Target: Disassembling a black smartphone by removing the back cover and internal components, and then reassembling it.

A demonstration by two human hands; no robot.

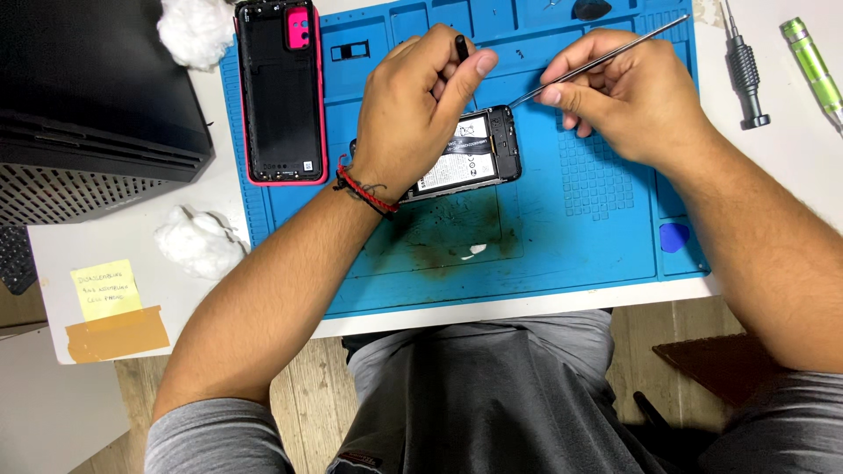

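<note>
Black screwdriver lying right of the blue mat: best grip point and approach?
Probably the ribbed middle of the black screwdriver's handle, pinched across its width from straight above. It lies flat on the white table, tip toward the far edge, wide cap nearest. A gap separates it from the green tool, and the right hand is clear of it.

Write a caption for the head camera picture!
Left hand steadies an opened phone while right hand probes it with a metal tool.
</note>
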